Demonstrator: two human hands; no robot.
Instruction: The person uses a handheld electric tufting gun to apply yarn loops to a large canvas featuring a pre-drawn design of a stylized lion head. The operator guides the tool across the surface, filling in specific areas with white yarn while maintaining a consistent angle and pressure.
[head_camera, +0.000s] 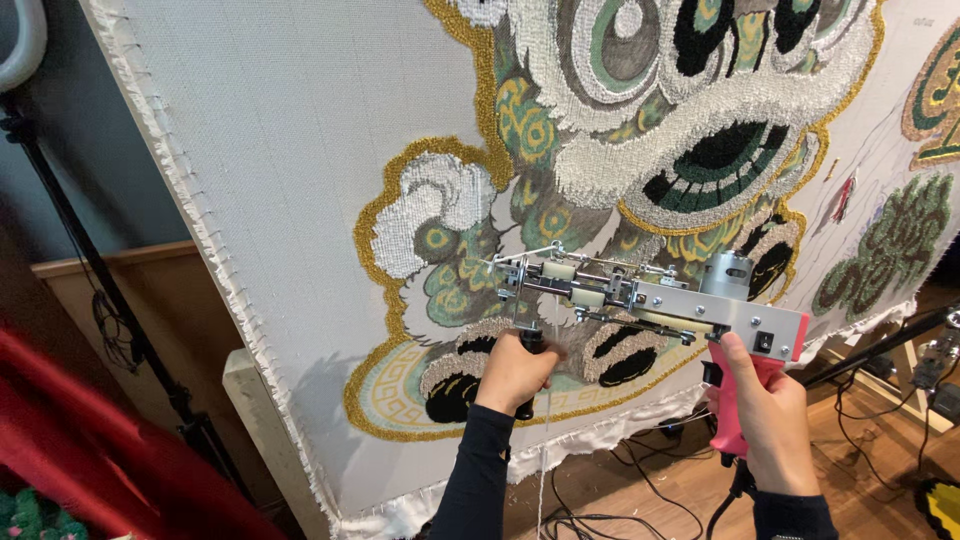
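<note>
I hold a metal tufting gun (640, 292) with a pink rear grip against a stretched white cloth (290, 170). My left hand (514, 372) is closed round the gun's black front handle. My right hand (768, 412) grips the pink handle, thumb up near the switch. The gun's needle end (505, 272) touches a partly tufted lion-like design (620, 150) in white, green, gold and black yarn. A thin white yarn strand (545, 440) hangs down below my left hand.
A black stand pole (90, 270) leans at the left of the frame. Red fabric (90, 440) lies at the lower left. Black cables (640, 470) trail over the wooden floor below the cloth. More tufted green shapes (885, 245) sit at the right.
</note>
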